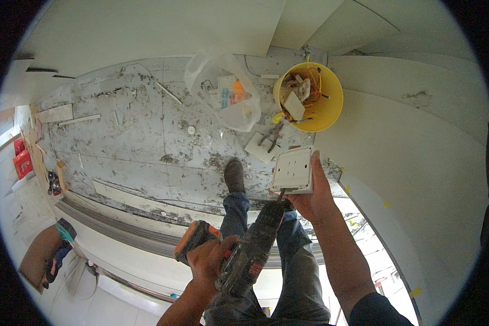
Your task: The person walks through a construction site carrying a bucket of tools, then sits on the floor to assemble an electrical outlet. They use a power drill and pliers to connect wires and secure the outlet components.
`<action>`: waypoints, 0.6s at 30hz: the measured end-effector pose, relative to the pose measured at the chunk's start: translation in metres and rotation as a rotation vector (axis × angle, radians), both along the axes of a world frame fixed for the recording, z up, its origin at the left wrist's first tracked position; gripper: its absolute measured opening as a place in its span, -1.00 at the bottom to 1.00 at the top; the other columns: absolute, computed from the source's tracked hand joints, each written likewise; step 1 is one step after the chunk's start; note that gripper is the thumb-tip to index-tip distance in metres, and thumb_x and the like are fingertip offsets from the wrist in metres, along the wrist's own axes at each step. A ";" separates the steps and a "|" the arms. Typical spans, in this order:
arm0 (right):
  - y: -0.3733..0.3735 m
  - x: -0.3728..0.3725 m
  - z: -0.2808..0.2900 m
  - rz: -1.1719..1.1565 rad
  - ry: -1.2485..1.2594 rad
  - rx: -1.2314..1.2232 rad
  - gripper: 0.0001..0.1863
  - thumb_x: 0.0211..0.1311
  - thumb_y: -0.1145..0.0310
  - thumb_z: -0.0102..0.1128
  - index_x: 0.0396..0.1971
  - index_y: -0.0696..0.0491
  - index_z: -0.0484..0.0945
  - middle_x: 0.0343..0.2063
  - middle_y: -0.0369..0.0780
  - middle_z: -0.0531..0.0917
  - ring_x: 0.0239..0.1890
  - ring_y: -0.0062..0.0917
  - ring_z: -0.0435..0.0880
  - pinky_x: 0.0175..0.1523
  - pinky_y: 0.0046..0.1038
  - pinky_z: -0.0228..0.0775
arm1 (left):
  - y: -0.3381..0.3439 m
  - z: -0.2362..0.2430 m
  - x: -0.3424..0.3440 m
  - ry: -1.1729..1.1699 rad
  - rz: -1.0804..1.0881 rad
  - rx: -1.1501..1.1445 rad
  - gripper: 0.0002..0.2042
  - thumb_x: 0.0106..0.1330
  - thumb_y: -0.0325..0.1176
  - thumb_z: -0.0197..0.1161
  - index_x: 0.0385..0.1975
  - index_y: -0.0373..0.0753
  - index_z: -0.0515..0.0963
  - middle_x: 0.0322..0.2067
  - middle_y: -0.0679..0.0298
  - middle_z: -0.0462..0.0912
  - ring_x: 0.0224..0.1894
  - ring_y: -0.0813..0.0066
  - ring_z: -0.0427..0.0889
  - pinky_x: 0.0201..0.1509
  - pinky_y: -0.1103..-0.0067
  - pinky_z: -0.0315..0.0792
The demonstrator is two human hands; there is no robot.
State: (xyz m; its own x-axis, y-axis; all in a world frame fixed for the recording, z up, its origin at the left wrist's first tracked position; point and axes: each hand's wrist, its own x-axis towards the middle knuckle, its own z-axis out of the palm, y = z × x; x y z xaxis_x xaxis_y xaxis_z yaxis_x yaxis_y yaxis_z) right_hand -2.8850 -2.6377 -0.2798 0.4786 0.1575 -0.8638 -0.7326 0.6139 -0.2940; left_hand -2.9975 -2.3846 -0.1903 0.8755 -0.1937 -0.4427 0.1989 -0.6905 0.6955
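Observation:
My left hand (209, 261) is wrapped round the grip of a dusty cordless drill (254, 244) with an orange and black battery (194, 239). The drill slants up and to the right, and its bit meets the lower edge of a white rectangular plastic box (292, 169). That box, open-backed or shallow with a few small holes in its face, is gripped along its right side by my right hand (318, 195). Some of the right hand's fingers are hidden behind the box. Beyond it, pliers (273, 139) lie across a white square plate (262, 148) on the floor.
A yellow bucket (337, 100) holding wires and scraps stands far right of centre, beside a clear plastic bag (244, 117) with small items. Strips of trim (168, 93) and debris litter the stained floor (141, 130). A metal track (119, 220) crosses in front of my legs. White panels rise at the right.

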 end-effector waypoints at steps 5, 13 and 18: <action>-0.002 0.001 0.005 -0.027 -0.057 0.107 -0.17 0.52 -0.35 -0.18 0.45 0.05 0.19 0.25 -0.03 0.46 0.31 -0.16 0.46 0.35 0.04 0.40 | -0.004 0.003 0.002 -0.138 0.005 -0.008 -0.59 0.00 -0.31 0.49 -0.08 -0.23 0.71 -0.65 0.34 0.48 -0.62 0.43 0.54 -0.52 0.46 0.37; -0.005 -0.004 -0.009 -0.181 -0.013 0.248 -0.27 0.52 -0.36 -0.27 0.35 -0.08 0.36 0.07 0.08 0.60 0.01 -0.01 0.70 0.08 0.06 0.60 | -0.012 0.010 0.014 -0.230 0.039 0.007 -0.58 -0.04 -0.35 0.48 -0.09 -0.26 0.72 -0.61 0.28 0.56 -0.59 0.43 0.59 -0.51 0.49 0.40; -0.002 -0.007 -0.010 -0.208 -0.010 0.208 -0.24 0.50 -0.41 -0.30 0.32 -0.09 0.39 0.05 0.09 0.60 0.01 0.02 0.69 0.05 0.05 0.61 | -0.012 0.007 0.013 -0.184 0.071 -0.021 -0.57 0.00 -0.31 0.49 -0.08 -0.29 0.71 -0.59 0.25 0.60 -0.56 0.36 0.64 -0.47 0.43 0.47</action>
